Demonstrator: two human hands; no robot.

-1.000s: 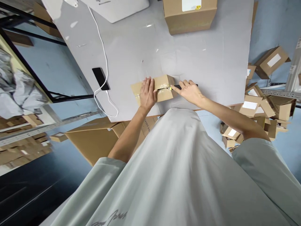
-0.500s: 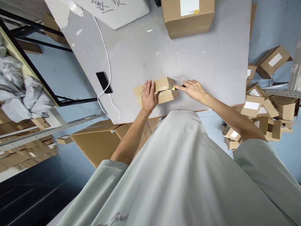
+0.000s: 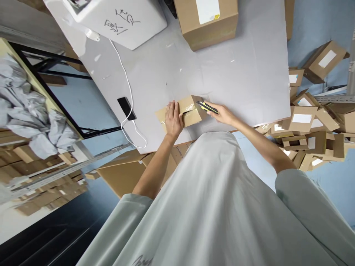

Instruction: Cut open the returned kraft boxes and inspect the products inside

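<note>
A small taped cardboard box lies near the front edge of the grey table. My left hand rests flat on the box's left part, fingers stretched out and pressing down. My right hand is closed around a yellow and black utility knife. The knife's tip sits at the box's right end, by the taped seam along the top.
A black phone on a white cable lies left of the box. A bigger labelled carton and a white device stand at the back. Many small cartons are piled on the floor at right; metal shelving is at left.
My right hand has drawn the knife out from the seam and turned it, so its yellow and black body now shows. The view shifted a little; my left hand stayed on the box.
</note>
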